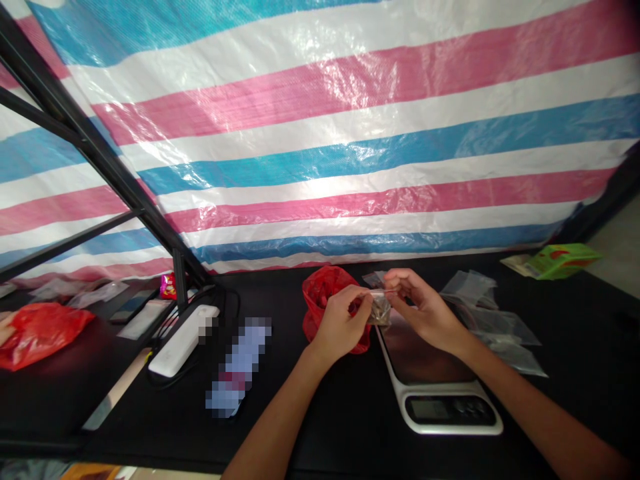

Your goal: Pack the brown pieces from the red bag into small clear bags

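Note:
Both hands pinch the top edge of a small clear zip bag [381, 312] with brownish bits in its lower part. My left hand [344, 319] grips its left corner, thumb against the fingers. At the right corner, my right hand [419, 308] is closed with its fingertips together. The bag hangs upright above the far left edge of a digital kitchen scale [420, 360] with a dark metal plate and a grey display. Just behind my left hand stands an open red plastic bag [320, 283]; what it holds is hard to make out.
Several clear zip bags [505, 327] lie right of the scale, with a green box [565, 260] at the far right. To the left are a blurred-out phone-shaped item [240, 367], a white power strip [183, 341], a black metal frame [130, 193] and another person's hand [6, 329] at a red bag [47, 333].

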### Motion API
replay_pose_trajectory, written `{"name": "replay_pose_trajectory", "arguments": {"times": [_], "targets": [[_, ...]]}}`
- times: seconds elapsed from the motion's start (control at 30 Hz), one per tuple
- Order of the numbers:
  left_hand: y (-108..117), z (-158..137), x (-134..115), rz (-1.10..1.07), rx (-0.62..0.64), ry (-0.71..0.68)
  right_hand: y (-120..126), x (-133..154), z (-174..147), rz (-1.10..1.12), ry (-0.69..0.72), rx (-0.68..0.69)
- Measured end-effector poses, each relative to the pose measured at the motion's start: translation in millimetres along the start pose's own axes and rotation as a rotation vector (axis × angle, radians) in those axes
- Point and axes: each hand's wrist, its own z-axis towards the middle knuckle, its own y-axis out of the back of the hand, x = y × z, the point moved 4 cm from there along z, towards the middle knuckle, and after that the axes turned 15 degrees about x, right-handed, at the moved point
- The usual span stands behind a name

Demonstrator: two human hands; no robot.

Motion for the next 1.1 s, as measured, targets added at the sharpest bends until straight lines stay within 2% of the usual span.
{"name": "replay_pose_trajectory", "arguments": {"times": [0.2, 0.4, 0.63, 0.83, 1.1], "targets": [[-0.9, 0.4, -3.4, 0.033, 0.030, -0.034, -2.0, 5.8, -0.1, -0.050, -0.006, -0.027], [2.2, -1.8, -3.4, 0.018, -0.034, -0.013, -3.8, 13.4, -0.9, -0.120, 0.045, -0.030], [1.5, -2.9, -9.5, 0.093, 0.006, -0.098, -6.5, 18.0, -3.5, -0.134, 0.069, -0.069], [4.3, -3.1, -13.3, 0.065, -0.021, -0.153, -10.2, 21.5, -3.2, -0.157, 0.076, 0.005], [9.0, -3.2, -12.7, 0.120, -0.075, -0.243, -10.4, 22.2, -3.4, -0.190, 0.088, 0.004]]}}
